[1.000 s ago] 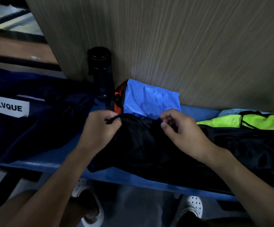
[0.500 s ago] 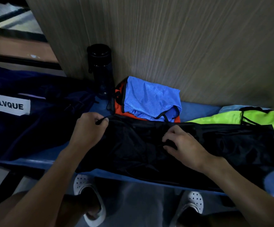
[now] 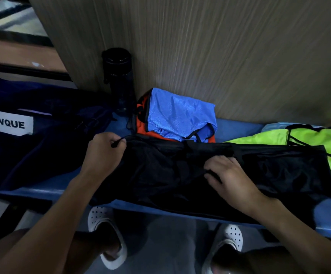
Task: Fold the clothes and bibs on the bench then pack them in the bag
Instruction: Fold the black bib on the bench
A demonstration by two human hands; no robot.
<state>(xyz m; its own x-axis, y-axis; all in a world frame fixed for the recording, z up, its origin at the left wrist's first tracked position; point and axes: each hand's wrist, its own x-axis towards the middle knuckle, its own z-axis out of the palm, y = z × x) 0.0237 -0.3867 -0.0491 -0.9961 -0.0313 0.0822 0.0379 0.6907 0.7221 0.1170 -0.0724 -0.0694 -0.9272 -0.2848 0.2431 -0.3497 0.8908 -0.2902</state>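
Head-worn view, close, downward over bench (image 3: 237, 125)

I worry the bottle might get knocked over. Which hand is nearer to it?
Left. The left hand grips the edge of the black garment just in front of the bottle; the right hand holds the same cloth farther off to the right.

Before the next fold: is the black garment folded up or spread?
Spread: the black garment lies long across the bench, left hand gripping its end.
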